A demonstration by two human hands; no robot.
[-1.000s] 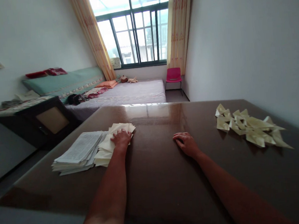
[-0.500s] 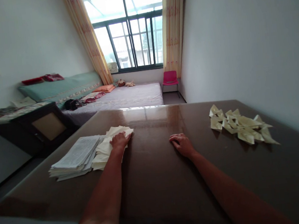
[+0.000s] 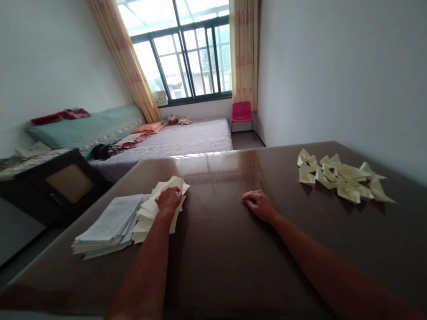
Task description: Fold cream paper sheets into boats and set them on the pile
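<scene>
My left hand (image 3: 169, 199) rests on a loose pile of cream paper sheets (image 3: 144, 222), its fingers curled closed on the top sheet (image 3: 177, 181), which now sits askew. A stack of printed white pages (image 3: 108, 220) lies against the pile's left side. On the bare middle of the table, my right hand (image 3: 258, 205) lies on its side, fingers loosely bent and thumb apart, with nothing in it. Further right is a group of folded cream paper pieces (image 3: 345, 175) with pointed corners, apart from my right hand.
The glossy brown table (image 3: 215, 260) spans the foreground. Beyond it are a bed (image 3: 196, 136) with a pale cover, a pink chair (image 3: 241, 112) and a window. A dark cabinet (image 3: 68, 179) stands at the left, and a white wall (image 3: 340, 67) runs along the right.
My left hand has drawn its fingers in, and the top cream sheet has shifted and turned beneath it. My right hand stays where it was. The view has tilted slightly.
</scene>
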